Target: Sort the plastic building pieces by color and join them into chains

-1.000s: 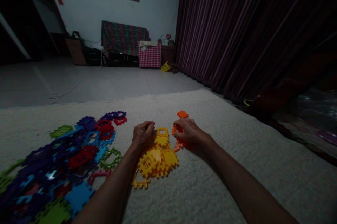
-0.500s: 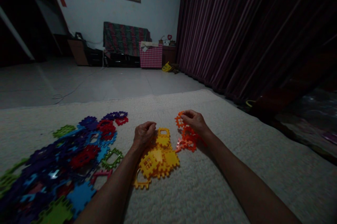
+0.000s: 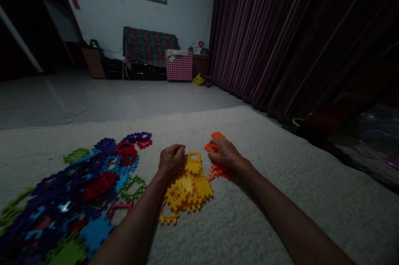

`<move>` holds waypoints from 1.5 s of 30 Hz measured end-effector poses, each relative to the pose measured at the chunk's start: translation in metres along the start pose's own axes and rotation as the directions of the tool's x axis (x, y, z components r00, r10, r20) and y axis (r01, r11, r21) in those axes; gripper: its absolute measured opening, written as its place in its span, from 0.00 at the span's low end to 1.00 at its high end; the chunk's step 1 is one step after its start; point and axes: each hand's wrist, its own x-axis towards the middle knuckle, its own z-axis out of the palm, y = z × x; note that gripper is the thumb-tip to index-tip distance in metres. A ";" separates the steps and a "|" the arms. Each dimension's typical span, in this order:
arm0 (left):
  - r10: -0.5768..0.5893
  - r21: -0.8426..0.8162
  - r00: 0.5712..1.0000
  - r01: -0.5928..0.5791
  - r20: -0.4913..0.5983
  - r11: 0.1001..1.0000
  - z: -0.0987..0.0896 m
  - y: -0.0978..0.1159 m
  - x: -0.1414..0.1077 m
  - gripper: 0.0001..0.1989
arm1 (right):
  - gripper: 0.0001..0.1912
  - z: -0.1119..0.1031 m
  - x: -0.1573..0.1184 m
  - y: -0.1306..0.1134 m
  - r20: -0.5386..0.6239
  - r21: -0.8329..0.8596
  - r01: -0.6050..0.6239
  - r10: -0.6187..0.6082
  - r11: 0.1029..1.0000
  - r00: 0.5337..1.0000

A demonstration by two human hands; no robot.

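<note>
My right hand (image 3: 227, 154) is low over a small group of orange toothed plastic building pieces (image 3: 217, 171), its fingers closed on an orange building piece (image 3: 210, 147). Another orange piece (image 3: 217, 135) shows just past the fingertips. My left hand (image 3: 171, 158) is curled closed beside the far end of a heap of yellow building pieces (image 3: 187, 190); whatever its fingers may hold is hidden. One yellow piece is a square frame (image 3: 194, 157), and another has a window pattern (image 3: 176, 195).
Left of my left forearm spreads a large heap of purple, blue, red and green pieces (image 3: 71, 186). Everything lies on a pale quilted mat (image 3: 268, 215). Past it are a tiled floor (image 3: 149, 99), a dark curtain (image 3: 264, 36) and a checked cloth (image 3: 179, 67).
My right hand has come down and slightly nearer, lowering the orange piece that was raised in its fingertips. The left hand has stayed in place.
</note>
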 end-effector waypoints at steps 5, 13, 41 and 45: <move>0.003 -0.016 1.000 -0.003 -0.002 1.000 0.001 -0.001 0.000 0.17 | 0.15 0.004 -0.003 -0.009 0.022 -0.084 -0.086 0.089 0.993 0.996; -0.002 -0.010 1.000 0.002 -0.008 1.000 0.001 -0.001 0.001 0.17 | 0.19 -0.001 0.031 0.026 -0.215 0.185 -0.133 0.172 0.974 0.961; 0.001 -0.030 1.000 -0.001 -0.007 1.000 0.002 -0.002 0.001 0.17 | 0.26 0.023 0.045 0.056 -0.197 0.114 -0.303 0.321 0.946 0.926; 0.002 -0.030 1.000 -0.003 -0.011 1.000 0.001 -0.002 0.000 0.17 | 0.26 0.026 0.045 0.055 -0.154 0.069 -0.322 0.329 0.944 0.932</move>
